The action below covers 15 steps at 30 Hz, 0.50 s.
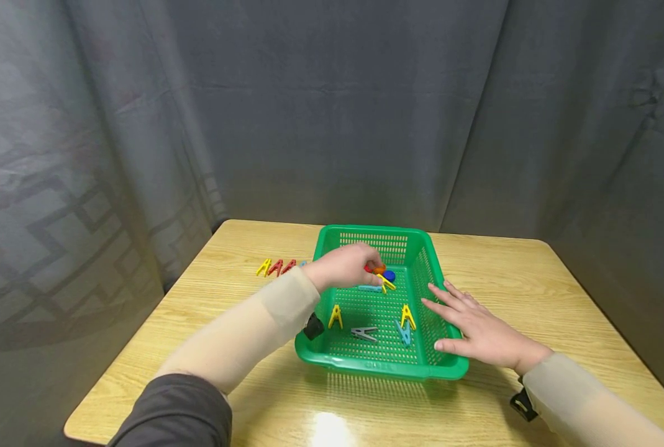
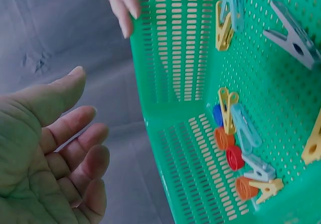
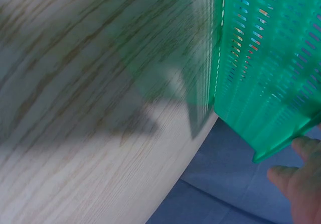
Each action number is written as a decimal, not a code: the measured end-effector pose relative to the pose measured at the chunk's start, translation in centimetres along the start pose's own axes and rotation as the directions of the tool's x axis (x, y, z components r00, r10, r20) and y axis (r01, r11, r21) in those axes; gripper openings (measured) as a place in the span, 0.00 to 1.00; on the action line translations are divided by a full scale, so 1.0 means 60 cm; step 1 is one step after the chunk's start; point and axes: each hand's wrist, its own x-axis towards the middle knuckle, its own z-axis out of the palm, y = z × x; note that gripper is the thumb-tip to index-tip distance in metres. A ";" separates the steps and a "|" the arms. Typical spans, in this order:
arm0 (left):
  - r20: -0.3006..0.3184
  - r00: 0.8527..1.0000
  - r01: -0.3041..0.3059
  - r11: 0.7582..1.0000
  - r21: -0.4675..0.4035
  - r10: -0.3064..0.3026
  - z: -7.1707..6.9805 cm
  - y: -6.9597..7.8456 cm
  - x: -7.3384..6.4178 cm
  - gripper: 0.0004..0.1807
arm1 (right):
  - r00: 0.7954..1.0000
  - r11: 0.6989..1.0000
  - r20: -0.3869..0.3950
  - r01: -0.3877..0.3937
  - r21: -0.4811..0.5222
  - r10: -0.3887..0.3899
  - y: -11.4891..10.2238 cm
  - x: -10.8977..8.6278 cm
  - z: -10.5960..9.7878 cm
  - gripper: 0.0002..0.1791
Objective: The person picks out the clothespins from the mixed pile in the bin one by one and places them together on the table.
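Note:
A green plastic basket (image 1: pixel 376 367) stands on the table, holding plastic clothespins and small round caps. Over its far half hovers my left hand (image 1: pixel 350 266), palm bare and fingers loosely bent in the left wrist view. Below that hand are a yellow clothespin (image 2: pixel 227 108), a light blue clothespin (image 2: pixel 246 128), a blue cap (image 1: pixel 389 275), an orange cap (image 2: pixel 223 138) and a red cap (image 2: pixel 234 158). Nearer the front lie a grey clothespin (image 1: pixel 364 333), a yellow clothespin (image 1: pixel 335 316), and another yellow one (image 1: pixel 407 316) overlapping a blue one (image 1: pixel 403 334). My right hand (image 1: pixel 477 326) spreads its fingers at the basket's right rim.
On the wooden table (image 1: pixel 533 298), left of the basket, lie a yellow clothespin (image 1: pixel 263 267) and two red clothespins (image 1: pixel 276 267), with a light blue piece partly behind my left arm. Grey curtains (image 1: pixel 332 124) hang behind the table and at both sides.

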 end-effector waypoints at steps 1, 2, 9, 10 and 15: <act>0.011 1.000 -0.005 1.000 0.007 0.005 0.002 0.003 0.002 0.17 | 1.000 1.000 0.001 0.000 0.001 0.000 0.000 0.000 0.000 0.39; 0.022 1.000 -0.009 1.000 0.012 0.008 0.005 0.006 0.006 0.17 | 1.000 1.000 0.000 0.001 0.002 -0.001 0.000 -0.001 0.000 0.39; 0.101 0.995 -0.029 0.999 0.041 0.025 0.027 0.021 0.027 0.17 | 1.000 1.000 -0.007 0.009 0.005 -0.009 0.003 -0.001 0.000 0.39; 0.110 0.994 -0.029 0.999 0.044 0.024 0.031 0.022 0.030 0.17 | 1.000 1.000 -0.009 0.011 0.002 -0.011 0.003 -0.001 0.000 0.39; 0.177 0.984 -0.021 0.999 0.046 0.013 0.052 0.020 0.042 0.19 | 1.000 1.000 -0.010 0.016 -0.003 -0.016 0.002 -0.001 0.000 0.39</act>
